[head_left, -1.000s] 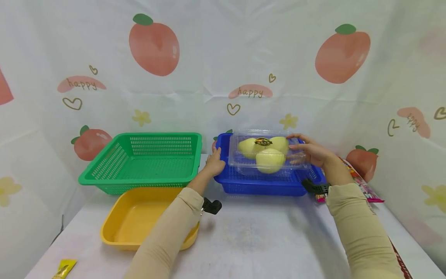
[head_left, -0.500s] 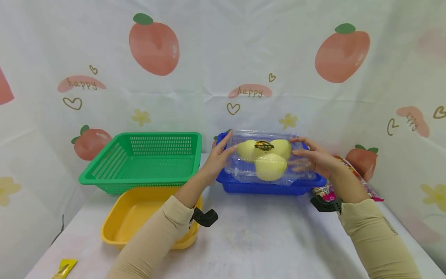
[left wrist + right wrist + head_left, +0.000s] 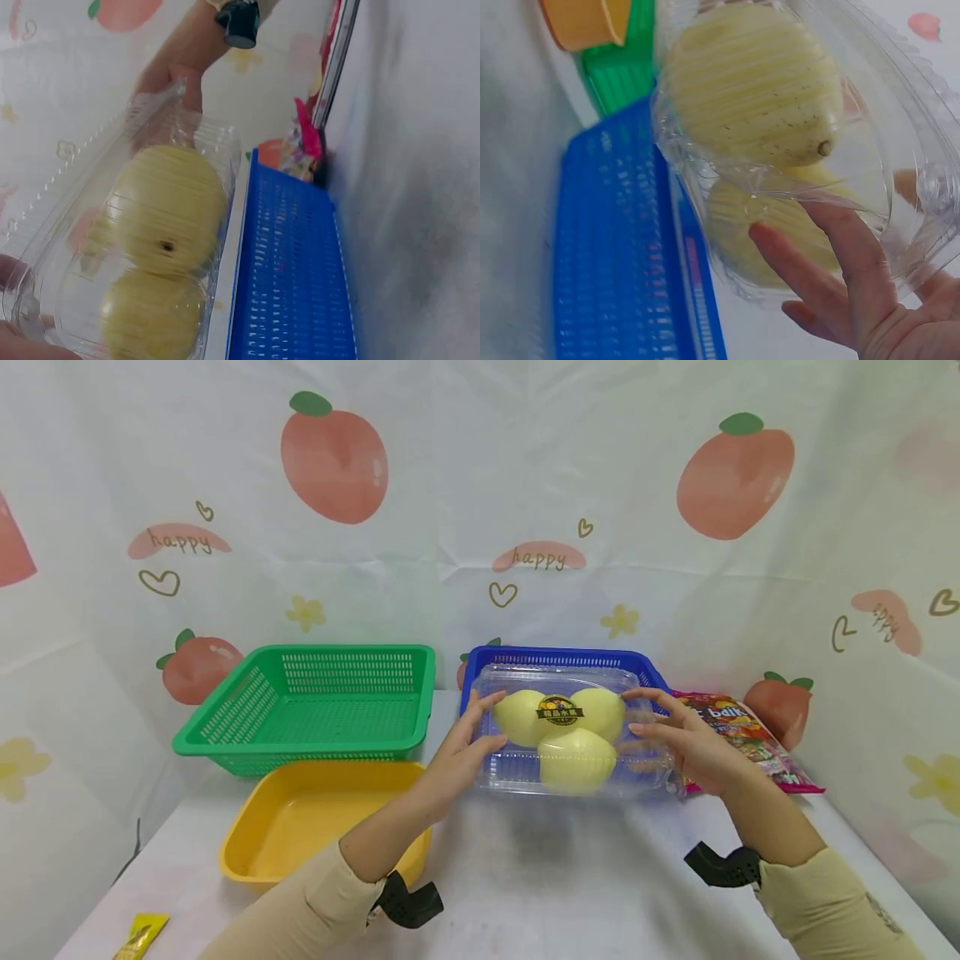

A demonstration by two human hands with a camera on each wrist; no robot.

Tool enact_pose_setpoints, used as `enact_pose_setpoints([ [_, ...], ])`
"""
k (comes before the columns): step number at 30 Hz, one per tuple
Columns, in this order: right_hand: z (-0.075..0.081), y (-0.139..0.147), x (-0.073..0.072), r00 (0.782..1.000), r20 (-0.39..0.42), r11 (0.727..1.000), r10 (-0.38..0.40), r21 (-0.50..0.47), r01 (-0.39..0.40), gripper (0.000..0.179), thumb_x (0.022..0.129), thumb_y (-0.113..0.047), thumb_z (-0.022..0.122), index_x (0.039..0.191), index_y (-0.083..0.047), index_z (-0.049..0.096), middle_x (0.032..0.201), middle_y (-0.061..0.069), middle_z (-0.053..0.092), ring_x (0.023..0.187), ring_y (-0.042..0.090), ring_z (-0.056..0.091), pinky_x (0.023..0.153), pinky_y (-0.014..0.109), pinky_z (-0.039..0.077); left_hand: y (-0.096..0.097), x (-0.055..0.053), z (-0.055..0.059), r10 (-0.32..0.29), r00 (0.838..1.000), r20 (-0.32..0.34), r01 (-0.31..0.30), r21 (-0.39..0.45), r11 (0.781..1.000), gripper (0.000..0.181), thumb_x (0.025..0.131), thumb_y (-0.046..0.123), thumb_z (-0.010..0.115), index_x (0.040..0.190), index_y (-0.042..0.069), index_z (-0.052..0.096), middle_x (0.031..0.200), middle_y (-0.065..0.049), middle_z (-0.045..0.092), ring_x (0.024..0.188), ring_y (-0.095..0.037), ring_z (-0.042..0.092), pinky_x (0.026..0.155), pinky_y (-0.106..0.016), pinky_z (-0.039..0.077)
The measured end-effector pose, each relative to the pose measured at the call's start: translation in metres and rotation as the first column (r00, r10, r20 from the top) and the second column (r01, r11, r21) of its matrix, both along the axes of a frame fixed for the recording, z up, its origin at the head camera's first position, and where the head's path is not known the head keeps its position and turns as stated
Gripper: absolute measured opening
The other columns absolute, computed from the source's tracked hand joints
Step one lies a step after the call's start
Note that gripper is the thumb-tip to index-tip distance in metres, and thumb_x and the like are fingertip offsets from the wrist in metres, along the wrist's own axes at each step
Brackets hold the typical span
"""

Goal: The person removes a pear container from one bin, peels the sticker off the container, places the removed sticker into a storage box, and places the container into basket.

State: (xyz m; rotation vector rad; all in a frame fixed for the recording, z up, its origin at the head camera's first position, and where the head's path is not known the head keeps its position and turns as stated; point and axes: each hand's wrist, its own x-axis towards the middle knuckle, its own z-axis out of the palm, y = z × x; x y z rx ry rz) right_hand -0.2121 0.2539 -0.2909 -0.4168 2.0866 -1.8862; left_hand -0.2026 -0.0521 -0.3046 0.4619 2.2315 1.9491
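Note:
Both hands hold a clear plastic clamshell box [image 3: 510,770] by its two ends, raised above the table. Inside lie three round, pale yellow fruits [image 3: 577,762], perhaps melons; their exact kind is unclear. A black and gold label [image 3: 559,711] sits on the lid. My left hand [image 3: 450,764] grips the left end. At the right end is my right hand [image 3: 690,739], with the thumb and fingers spread round the plastic; in the right wrist view its fingers [image 3: 862,262] bear against the box. Behind the box stands a blue slotted basket [image 3: 562,656], partly hidden by it.
A green slotted basket [image 3: 300,750] stands left of the blue one, with a yellow basin [image 3: 258,814] in front of it. A colourful printed bag [image 3: 738,727] lies at the right. Near the front left is a small yellow packet [image 3: 142,933].
The left hand has left the blue basket's rim and taken the box's left end. Both hands have brought the box out of the basket, towards me and slightly down in view.

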Motion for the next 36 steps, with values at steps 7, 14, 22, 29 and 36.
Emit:
enact_pose_setpoints([
  [7,-0.011,-0.013,0.030,0.997,-0.044,0.990,-0.061,0.124,0.066,0.039,0.097,-0.021,0.048,0.133,-0.034,0.037,0.141,0.018,0.036,0.104,0.017,0.064,0.091,0.049,0.050,-0.015,0.034,-0.011,-0.004,0.999,-0.033,0.004,-0.023,1.000,0.055,0.095,0.011,0.042,0.146,0.027,0.029,0.158,0.001,-0.010,0.145,-0.027,-0.009,0.111,-0.063,0.000],
  [14,-0.021,-0.024,0.053,0.998,-0.020,0.992,-0.062,0.110,0.063,0.044,0.096,-0.020,0.049,0.137,-0.029,0.035,0.144,0.025,0.026,0.104,0.021,0.063,0.084,0.051,0.053,-0.025,0.063,-0.022,-0.032,0.994,-0.103,0.032,-0.001,1.000,0.059,0.094,0.006,0.043,0.148,0.021,0.024,0.158,0.002,-0.012,0.145,-0.028,-0.010,0.111,-0.063,0.001],
  [22,-0.044,-0.028,0.076,1.000,0.011,0.999,-0.023,0.034,0.023,0.046,0.097,-0.016,0.048,0.138,-0.031,0.035,0.146,0.029,0.012,0.101,0.015,0.065,0.078,0.048,0.055,-0.030,0.090,-0.040,-0.044,0.991,-0.129,0.049,0.039,0.998,0.059,0.094,0.009,0.045,0.148,0.024,0.024,0.157,-0.001,-0.014,0.143,-0.034,-0.015,0.106,-0.069,-0.005],
  [29,-0.069,-0.027,0.090,1.000,0.014,0.999,0.004,-0.043,-0.004,0.047,0.097,-0.011,0.045,0.138,-0.033,0.036,0.148,0.029,0.001,0.101,0.012,0.065,0.076,0.045,0.056,-0.030,0.101,-0.057,-0.080,0.993,-0.081,0.085,0.052,0.995,0.060,0.095,0.011,0.044,0.148,0.026,0.021,0.156,0.000,-0.019,0.142,-0.034,-0.017,0.106,-0.068,-0.006],
  [36,-0.088,-0.029,0.099,0.997,0.044,0.998,-0.058,0.018,0.057,0.049,0.096,-0.012,0.047,0.141,-0.022,0.031,0.146,0.008,0.014,0.133,0.047,0.022,0.079,0.050,0.053,-0.031,0.105,-0.073,-0.093,0.993,-0.068,0.094,0.007,0.996,0.060,0.095,0.010,0.044,0.148,0.028,0.022,0.156,-0.001,-0.019,0.142,-0.034,-0.015,0.106,-0.067,-0.005],
])
